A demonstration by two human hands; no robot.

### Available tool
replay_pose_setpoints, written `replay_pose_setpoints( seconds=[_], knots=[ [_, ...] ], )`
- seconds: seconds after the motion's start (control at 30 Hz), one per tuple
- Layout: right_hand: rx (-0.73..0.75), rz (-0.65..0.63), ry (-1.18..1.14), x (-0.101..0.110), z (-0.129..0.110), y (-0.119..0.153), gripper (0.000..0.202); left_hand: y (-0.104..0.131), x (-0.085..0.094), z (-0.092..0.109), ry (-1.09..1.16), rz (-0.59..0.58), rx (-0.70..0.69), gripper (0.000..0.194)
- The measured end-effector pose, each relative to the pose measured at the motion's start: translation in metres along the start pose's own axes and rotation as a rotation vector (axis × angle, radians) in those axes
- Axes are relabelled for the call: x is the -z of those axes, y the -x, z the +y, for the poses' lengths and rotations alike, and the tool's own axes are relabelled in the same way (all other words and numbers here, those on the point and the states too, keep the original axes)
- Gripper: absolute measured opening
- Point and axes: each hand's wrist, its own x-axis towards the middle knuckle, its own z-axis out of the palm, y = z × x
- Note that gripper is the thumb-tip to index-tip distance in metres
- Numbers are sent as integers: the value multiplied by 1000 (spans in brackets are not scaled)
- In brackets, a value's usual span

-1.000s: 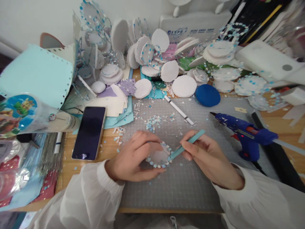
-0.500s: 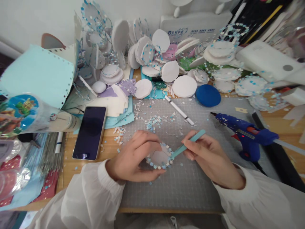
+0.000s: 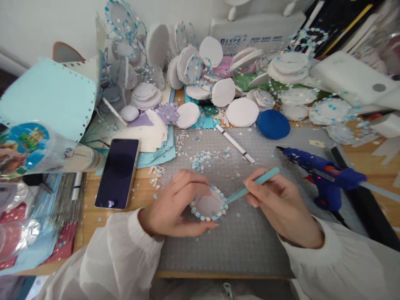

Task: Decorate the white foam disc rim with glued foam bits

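Centrally, left hand (image 3: 178,206) clasping confetti-rimmed white foam disc (image 3: 208,205), right hand (image 3: 278,204) pinching slim teal tweezers (image 3: 250,187)

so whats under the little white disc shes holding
The white disc rests on the grey cutting mat, cupped by the left hand. What lies directly beneath it is covered by the disc itself.

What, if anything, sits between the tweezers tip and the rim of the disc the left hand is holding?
Nothing visible. The right hand holds the teal tweezers, whose tip already meets the right edge of the small white disc rimmed with blue and white bits. The left hand cups the disc from the left, clear of that edge.
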Motion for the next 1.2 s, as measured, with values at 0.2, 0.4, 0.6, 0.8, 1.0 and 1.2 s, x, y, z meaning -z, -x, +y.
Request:
replay_pose_setpoints(
  seconds=[0.2,0.4,0.6,0.8,1.0,1.2],
  knots=[
    [12,-44,35,1,2,3,7,1,0,0,2,-11,0,50],
    [-25,-86,-1,0,0,0,7,1,0,-1,-8,-21,-8,52],
    [-27,34,-88,-3,-5,-3,11,0,1,0,19,-22,-3,50],
    [-6,57,-158,0,-11,-5,8,-1,1,1,58,-72,-13,50],
    [-80,-29,-158,-1,-10,-4,11,-1,1,0,220,-60,92,64],
    [-84,-61,-159,-6,-8,-3,13,0,-4,2,452,184,303,33]
  ],
)
